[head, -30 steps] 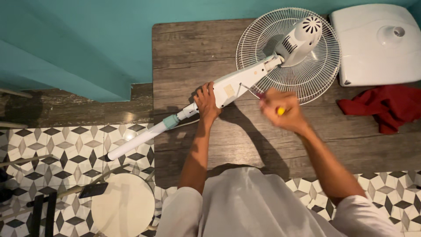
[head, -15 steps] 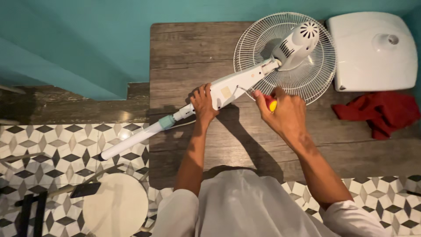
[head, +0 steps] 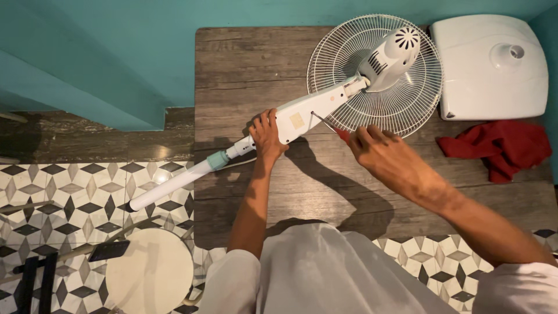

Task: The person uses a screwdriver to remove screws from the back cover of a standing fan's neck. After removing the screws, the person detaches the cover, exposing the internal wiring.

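A white pedestal fan lies across the wooden table [head: 244,58]. Its wire grille [head: 407,99] and motor housing [head: 390,51] are at the far right, and its white pole [head: 174,183] juts over the left edge. My left hand [head: 267,136] grips the lower end of the fan's control neck [head: 308,113]. My right hand [head: 381,154] holds a red-handled screwdriver [head: 340,132], and its metal tip touches the neck's side.
A white square fan base [head: 491,64] rests at the table's far right corner. In front of it lies a red cloth [head: 500,148]. A round white stool [head: 148,270] stands on the patterned tile floor at lower left. A teal wall runs behind the table.
My right hand has turned over the screwdriver, hiding its yellow cap, and my forearm has swung lower and flatter. My left hand has stayed on the fan's neck.
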